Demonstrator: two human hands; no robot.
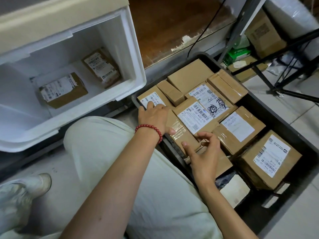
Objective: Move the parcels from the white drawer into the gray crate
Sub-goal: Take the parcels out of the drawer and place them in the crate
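The white drawer (136,66) stands open at the left with two labelled cardboard parcels inside, one at the front (63,90) and one at the back (101,67). To the right, the gray crate (279,121) holds several brown parcels packed close together. A long taped parcel (195,116) with a barcode label lies on top near the crate's near-left side. My left hand (153,116), with a red bead bracelet, lies flat beside it, thumb against its taped side and fingers on the neighbouring labelled parcel (151,99). My right hand (205,156) pinches the long parcel's near end between thumb and curled fingers.
My knee in pale trousers fills the middle, with a shoe (25,190) at the lower left. Behind the crate run a brown board, a black cable and a metal rack leg. Black tripod legs (284,90) and more boxes (265,35) stand at the upper right.
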